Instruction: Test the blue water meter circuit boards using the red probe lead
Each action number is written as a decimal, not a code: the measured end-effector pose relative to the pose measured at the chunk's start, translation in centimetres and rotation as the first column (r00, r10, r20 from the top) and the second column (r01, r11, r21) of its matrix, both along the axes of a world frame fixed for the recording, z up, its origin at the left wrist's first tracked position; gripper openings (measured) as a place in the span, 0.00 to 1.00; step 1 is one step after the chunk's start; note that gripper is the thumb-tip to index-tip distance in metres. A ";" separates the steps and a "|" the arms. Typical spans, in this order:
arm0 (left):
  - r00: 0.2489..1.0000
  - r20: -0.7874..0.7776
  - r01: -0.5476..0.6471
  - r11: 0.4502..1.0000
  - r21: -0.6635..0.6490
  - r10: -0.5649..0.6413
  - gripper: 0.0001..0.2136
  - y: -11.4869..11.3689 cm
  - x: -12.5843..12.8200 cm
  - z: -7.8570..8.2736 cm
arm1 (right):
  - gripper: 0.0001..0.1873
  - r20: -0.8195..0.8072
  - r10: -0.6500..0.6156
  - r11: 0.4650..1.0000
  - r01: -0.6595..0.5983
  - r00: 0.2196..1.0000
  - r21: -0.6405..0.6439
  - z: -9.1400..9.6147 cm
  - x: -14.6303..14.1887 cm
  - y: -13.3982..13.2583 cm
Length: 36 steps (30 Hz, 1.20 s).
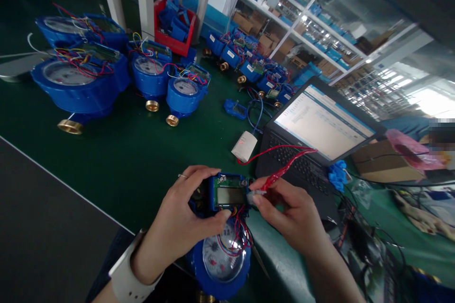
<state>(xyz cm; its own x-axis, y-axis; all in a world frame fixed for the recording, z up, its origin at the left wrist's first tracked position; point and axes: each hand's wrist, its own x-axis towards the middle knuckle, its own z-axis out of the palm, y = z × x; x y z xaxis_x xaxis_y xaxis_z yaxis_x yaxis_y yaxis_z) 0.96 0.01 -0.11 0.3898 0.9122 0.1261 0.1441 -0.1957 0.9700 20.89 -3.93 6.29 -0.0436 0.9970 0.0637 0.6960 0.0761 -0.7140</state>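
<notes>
My left hand (192, 213) grips a blue-framed circuit module with a small display (230, 196), thumb at its lower edge and fingers at its top. Below it is the round dial of a blue water meter (224, 255), with red, blue and yellow wires (237, 239) looped over the glass. My right hand (284, 210) pinches a grey connector (256, 196) against the module's right side. A red-wrapped cable (284, 170) runs up from that connector across the laptop and back to a small white box (244, 146).
A laptop (323, 120) stands open at the right. Several blue water meters (149, 73) with loose wires stand at the left, more at the back. A red bin (174, 47) holds blue parts. A cardboard box (387, 161) and cables lie far right.
</notes>
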 end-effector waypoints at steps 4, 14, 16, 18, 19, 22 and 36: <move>1.000 -0.002 -0.003 1.000 0.006 0.003 0.22 0.1 0.1 0.1 | 0.04 0.029 0.050 0.999 -0.050 0.998 0.013 0.2 -0.3 0.3; 1.000 0.011 -0.013 1.000 -0.007 0.013 0.21 0.0 0.2 0.1 | 0.04 0.016 0.060 0.998 -0.061 0.998 0.036 -0.1 -0.2 0.4; 1.000 0.003 -0.012 1.000 -0.006 0.012 0.21 0.0 0.2 0.2 | 0.04 0.007 0.060 0.997 -0.060 0.998 0.039 -0.1 -0.3 0.5; 1.000 -0.002 -0.016 1.000 -0.006 0.016 0.21 0.0 0.2 0.2 | 0.03 0.003 0.063 0.998 -0.063 0.998 0.030 -0.1 -0.2 0.5; 1.000 -0.001 -0.020 1.000 -0.004 0.020 0.21 0.0 0.2 0.2 | 0.04 0.004 0.067 0.997 -0.067 0.998 0.023 -0.1 -0.2 0.4; 1.000 0.007 -0.027 1.000 0.002 0.027 0.21 0.0 0.2 0.3 | 0.06 0.014 0.069 0.997 -0.070 0.997 0.013 -0.4 -0.1 0.2; 1.000 0.009 -0.010 1.000 0.002 0.010 0.21 0.1 0.2 0.2 | 0.09 -0.034 -0.080 0.947 0.087 0.996 0.309 -1.8 0.1 -1.1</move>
<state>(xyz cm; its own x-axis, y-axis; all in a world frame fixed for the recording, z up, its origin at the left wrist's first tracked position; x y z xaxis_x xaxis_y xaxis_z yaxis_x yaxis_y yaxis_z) 1.16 0.15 0.06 0.3793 0.9158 0.1319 0.1372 -0.1966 0.9708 20.94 -5.02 4.50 0.0436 0.9278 0.3705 0.6944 0.2385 -0.6789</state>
